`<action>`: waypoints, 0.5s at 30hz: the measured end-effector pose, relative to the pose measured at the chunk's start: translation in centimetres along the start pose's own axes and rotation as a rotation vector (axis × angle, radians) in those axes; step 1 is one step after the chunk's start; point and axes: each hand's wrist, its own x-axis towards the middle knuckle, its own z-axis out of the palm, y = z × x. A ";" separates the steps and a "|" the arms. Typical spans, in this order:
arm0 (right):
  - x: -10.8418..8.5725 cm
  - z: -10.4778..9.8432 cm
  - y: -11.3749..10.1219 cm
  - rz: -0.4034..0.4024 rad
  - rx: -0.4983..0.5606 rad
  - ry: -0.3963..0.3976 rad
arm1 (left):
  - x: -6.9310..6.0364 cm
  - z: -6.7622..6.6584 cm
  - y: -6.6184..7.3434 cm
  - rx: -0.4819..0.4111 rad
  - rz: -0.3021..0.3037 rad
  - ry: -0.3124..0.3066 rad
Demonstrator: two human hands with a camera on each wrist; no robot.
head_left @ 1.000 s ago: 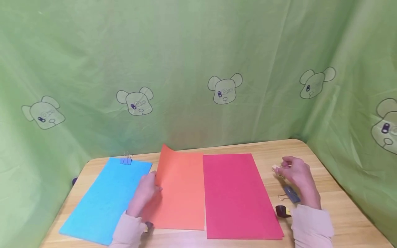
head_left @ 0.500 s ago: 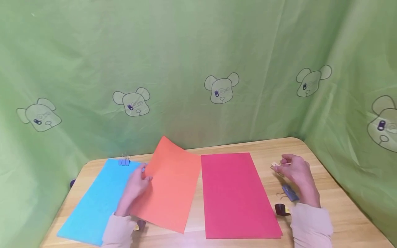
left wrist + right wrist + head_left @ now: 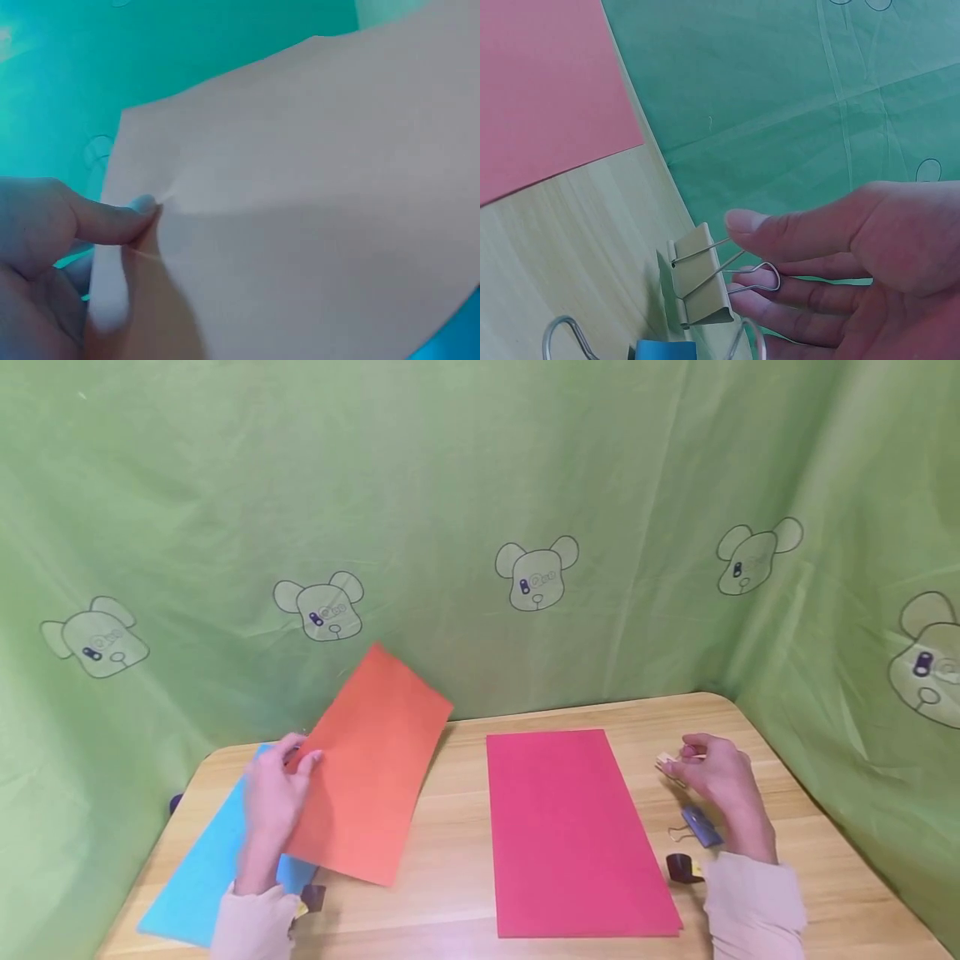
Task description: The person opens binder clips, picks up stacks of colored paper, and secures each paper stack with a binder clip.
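My left hand pinches the left edge of an orange sheet of paper, thumb on its near face. The sheet is lifted and tilted, its far corner in front of the curtain. It partly covers a blue paper stack, whose binder clip is hidden. At the table's right, my right hand holds a cream binder clip by its wire handles, between thumb and fingers. Below that clip lies a blue binder clip, close to the right wrist.
A magenta paper stack lies flat right of centre on the wooden table. Beside the right sleeve is a small dark object with a yellow part; a similar dark object is near the left sleeve. Green curtain encloses the table.
The orange sheet has risen off the table and moved left with my left hand, over the blue stack. Bare table now shows where it lay. My right hand has stayed almost still.
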 end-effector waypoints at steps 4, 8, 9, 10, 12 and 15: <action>0.0 -0.1 0.1 -0.003 0.002 -0.001 | -0.1 -1.1 1.2 0.064 0.096 0.124; 0.0 -0.2 0.1 -0.013 -0.002 0.005 | -0.2 -1.9 2.1 0.122 0.227 0.142; 0.0 -0.2 0.0 -0.017 -0.001 0.001 | -0.2 -2.0 2.2 0.132 0.258 0.130; 0.0 -0.2 0.1 -0.019 -0.002 -0.006 | -0.3 -2.1 2.4 0.139 0.287 0.117; 0.0 -0.2 0.1 -0.019 0.001 -0.028 | -0.4 -2.1 2.6 0.147 0.336 0.082; 0.1 -0.2 0.1 -0.023 -0.005 -0.055 | -0.6 -1.9 2.8 0.150 0.365 0.025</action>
